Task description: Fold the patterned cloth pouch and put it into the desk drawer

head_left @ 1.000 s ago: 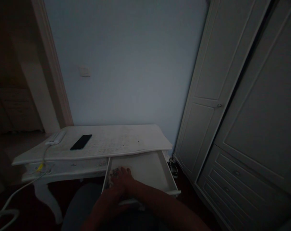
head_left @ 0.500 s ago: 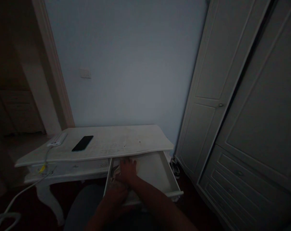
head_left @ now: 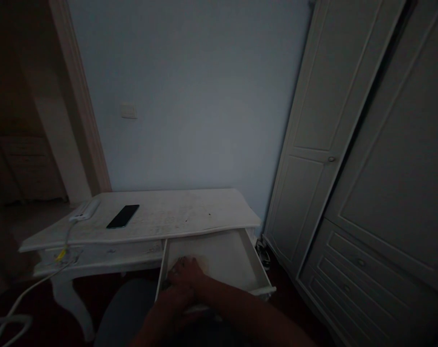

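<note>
A white drawer (head_left: 226, 255) is pulled out of a white desk (head_left: 190, 207). Both hands are low in its near left corner. My right hand (head_left: 185, 273) is palm down, its fingers bent and pressed close together; what lies beneath them is hidden. Just in front of it, partly covered by the right wrist, is my left hand (head_left: 176, 295), whose fingers I cannot make out in the dim light. A faint brownish patch (head_left: 203, 262) shows on the drawer floor beside the right hand.
On the desk's left lie a black phone (head_left: 123, 217) and a white power strip (head_left: 85, 210) with a cable (head_left: 27, 291) hanging down. A wardrobe (head_left: 309, 144) stands at the right, with shoes (head_left: 263, 254) on the floor near its foot.
My right hand has drawn back toward the drawer's front left, its fingers closer together. A pale, crumpled thing under it before is now out of sight. The left hand stays nearly in place.
</note>
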The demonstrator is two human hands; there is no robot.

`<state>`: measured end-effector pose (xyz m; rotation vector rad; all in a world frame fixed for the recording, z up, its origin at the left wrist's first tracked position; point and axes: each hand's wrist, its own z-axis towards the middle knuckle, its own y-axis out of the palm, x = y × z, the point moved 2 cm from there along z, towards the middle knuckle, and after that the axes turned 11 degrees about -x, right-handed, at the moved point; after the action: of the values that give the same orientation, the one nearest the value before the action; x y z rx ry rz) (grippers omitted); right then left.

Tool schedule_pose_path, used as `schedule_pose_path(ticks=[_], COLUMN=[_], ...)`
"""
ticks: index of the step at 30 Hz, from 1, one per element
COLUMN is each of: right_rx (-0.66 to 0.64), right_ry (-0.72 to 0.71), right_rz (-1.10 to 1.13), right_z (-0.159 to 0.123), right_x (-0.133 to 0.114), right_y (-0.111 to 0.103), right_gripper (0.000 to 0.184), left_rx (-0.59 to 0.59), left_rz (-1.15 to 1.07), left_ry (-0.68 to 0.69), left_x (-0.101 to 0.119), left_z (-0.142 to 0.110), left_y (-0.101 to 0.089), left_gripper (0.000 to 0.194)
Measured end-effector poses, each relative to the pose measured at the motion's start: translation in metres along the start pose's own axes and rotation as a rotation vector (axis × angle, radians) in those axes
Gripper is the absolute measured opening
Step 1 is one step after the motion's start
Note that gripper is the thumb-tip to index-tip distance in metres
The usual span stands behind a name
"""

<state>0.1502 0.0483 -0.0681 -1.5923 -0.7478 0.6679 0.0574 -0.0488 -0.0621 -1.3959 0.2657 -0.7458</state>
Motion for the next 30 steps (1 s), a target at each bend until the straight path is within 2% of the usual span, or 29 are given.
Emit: schedule_pose_path(ticks=[3,6,9,11,14,16,19,22,26,28,30], right_rx=[0.015,0.064,0.112,0.074,-0.018,-0.022,0.049,0.079,0.042,0.064,0.118], right_ry=[0.037,0.129,0.21,0.16,-0.049,-0.168,-0.21,-0.142,0.024,0.084,0.153], right_rz=[0.017,0.059,0.139,0.159,0.118,0.076,0.028,-0.007,0.015,0.037,0.094], right_z=[0.01,0.016,0.016,0.013,0.0,-0.011,-0.02,-0.012,0.01,0.016,0.016], right_x=[-0.002,0.002,0.007,0.011,0.018,0.023,0.025,0.018,0.009,0.009,0.014], right_y=[-0.004,-0.015,-0.019,-0.016,-0.004,0.006,0.016,0.017,0.004,-0.006,-0.016], right_gripper=[0.029,0.044,0.052,0.045,0.036,0.038,0.051,0.046,0.03,0.033,0.045], left_rx=[-0.013,-0.082,-0.061,-0.018,-0.007,-0.013,-0.011,-0.009,-0.078,-0.09,-0.072], left_rz=[0.013,0.038,0.056,0.06,0.061,0.057,0.035,0.01,0.014,0.025,0.022], left_ry=[-0.025,-0.019,-0.013,-0.005,0.006,0.016,0.037,0.021,-0.015,-0.015,-0.011], left_x=[0.002,0.0,-0.002,-0.004,-0.005,-0.005,-0.005,-0.004,0.0,0.001,0.003], left_z=[0.001,0.002,0.001,-0.001,-0.001,-0.001,-0.001,-0.002,-0.002,-0.002,-0.002], left_y=[-0.002,-0.004,-0.001,0.002,0.006,0.008,0.007,0.003,-0.005,-0.007,-0.01], left_gripper=[0.042,0.027,0.036,0.051,0.057,0.055,0.054,0.05,0.034,0.032,0.039])
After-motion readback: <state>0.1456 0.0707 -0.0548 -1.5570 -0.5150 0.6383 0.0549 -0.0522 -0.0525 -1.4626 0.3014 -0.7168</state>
